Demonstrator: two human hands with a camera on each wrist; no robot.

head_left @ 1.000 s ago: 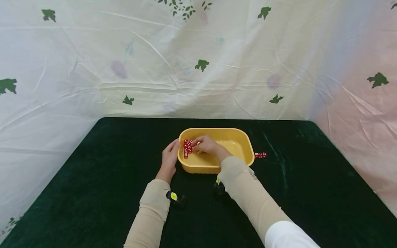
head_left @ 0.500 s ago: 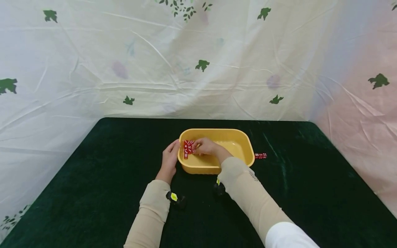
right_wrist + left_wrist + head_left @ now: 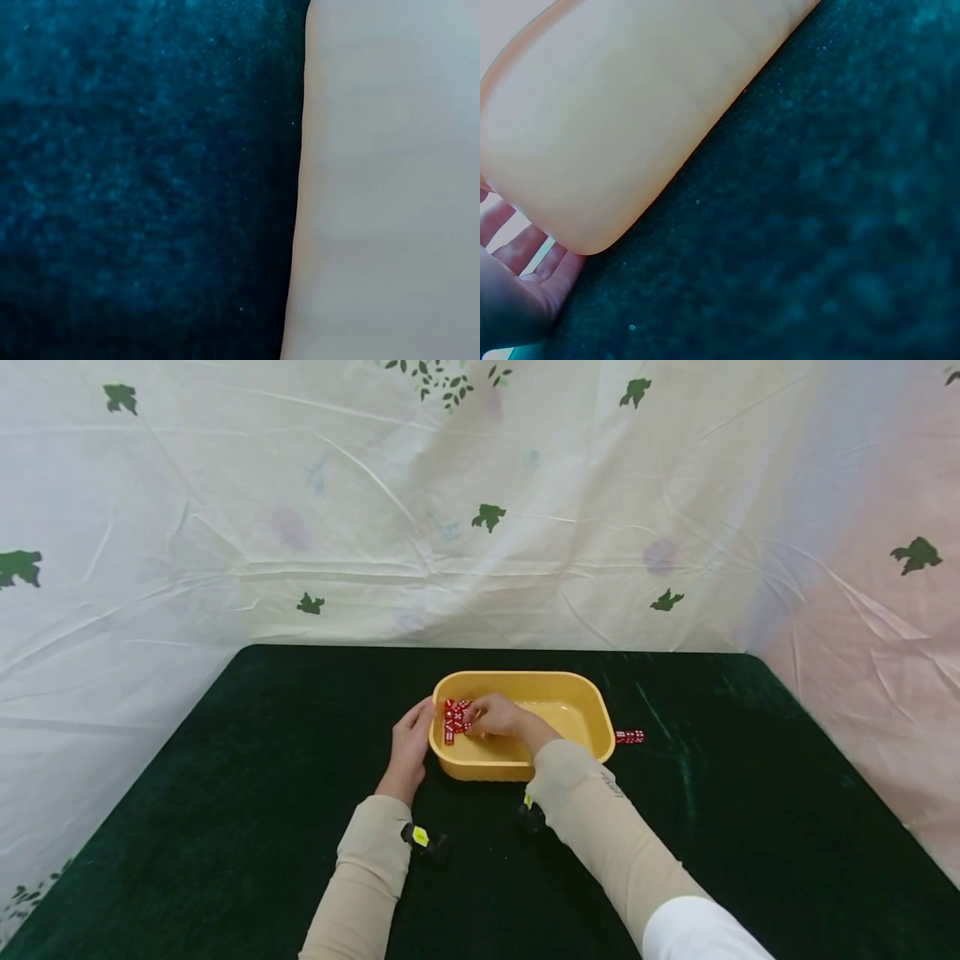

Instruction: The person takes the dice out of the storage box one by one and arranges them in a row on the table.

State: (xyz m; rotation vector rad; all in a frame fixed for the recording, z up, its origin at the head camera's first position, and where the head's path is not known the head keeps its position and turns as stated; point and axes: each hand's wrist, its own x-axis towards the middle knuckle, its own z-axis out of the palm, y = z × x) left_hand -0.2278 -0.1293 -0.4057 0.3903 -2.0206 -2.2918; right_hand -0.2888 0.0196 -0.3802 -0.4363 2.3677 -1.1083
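Observation:
In the head view, a yellow plastic tub (image 3: 555, 767) stands on the dark green cloth. My left hand (image 3: 410, 747) holds its left end at the rim; in the left wrist view, several fingers (image 3: 521, 251) lie against the tub's outer wall (image 3: 615, 150). My right hand (image 3: 497, 714) reaches inside and pinches a red die at its fingertips, largely hidden by the fingers. Beside those fingertips, several red dice (image 3: 453, 717) with white pips sit close together near the tub's left wall. The right wrist view has the tub's side (image 3: 375, 187) and cloth, without the hand.
A short row of red dice (image 3: 629, 737) lies on the green cloth (image 3: 750, 793) just right of the tub. Behind the table hangs a pale patterned curtain (image 3: 555, 552), with more fabric at both sides. A small black wrist camera (image 3: 426, 842) sits below the left hand.
My right fingers have shifted slightly down and in against the group of dice. The left hand and the tub have stayed in place.

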